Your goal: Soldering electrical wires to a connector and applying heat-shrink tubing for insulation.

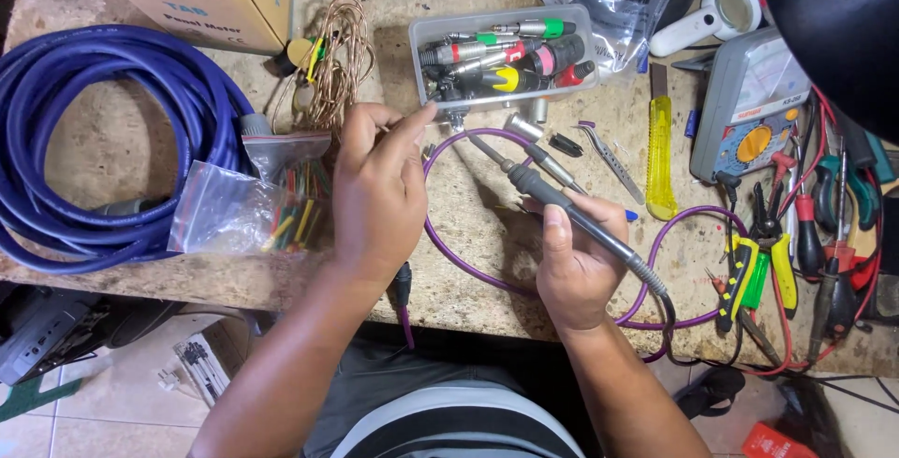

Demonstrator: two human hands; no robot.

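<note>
Soldering iron (562, 207) gripped in right hand (573, 266), tip at connector; left hand (376, 191) pinches purple cable (468, 266) end; joint unfinished.

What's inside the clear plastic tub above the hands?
The clear plastic tub holds audio connectors with green, red, pink and yellow bands, piled together. Whatever lies beneath the pile is covered.

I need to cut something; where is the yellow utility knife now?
In the head view, the yellow utility knife lies on the workbench, right of centre, between the tweezers and the multimeter.
</note>
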